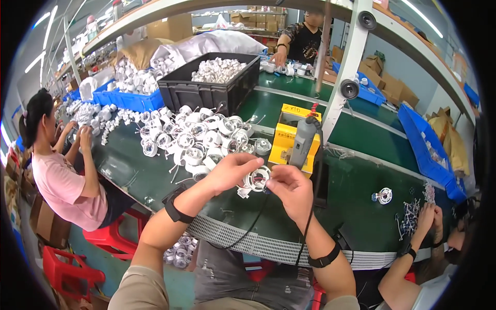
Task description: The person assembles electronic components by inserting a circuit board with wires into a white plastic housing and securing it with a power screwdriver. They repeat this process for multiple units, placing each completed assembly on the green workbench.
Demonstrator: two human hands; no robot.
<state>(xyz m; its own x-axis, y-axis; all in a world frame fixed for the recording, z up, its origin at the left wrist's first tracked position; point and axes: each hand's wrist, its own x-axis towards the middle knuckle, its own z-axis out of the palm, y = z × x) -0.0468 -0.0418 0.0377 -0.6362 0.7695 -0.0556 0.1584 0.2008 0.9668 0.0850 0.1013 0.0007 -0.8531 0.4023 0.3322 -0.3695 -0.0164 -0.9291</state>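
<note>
Working Through a Heap of White Ring Fittings

Stretching across the scene, the green desk (361,186) carries a black crate (206,88) of white parts at the far side. A large pile of white ring fittings (199,135) lies left of centre, suggesting much work remains; no finished stack is clearly distinguishable. A yellow box (290,135) stands just right of the pile. Both forearms rise from the near edge and meet mid-desk. The left hand (230,173) has its grip clamped on a white ring fitting (257,179), held above the desk. The right hand (290,188) pinches fingertips together at the fitting's edge.
</note>
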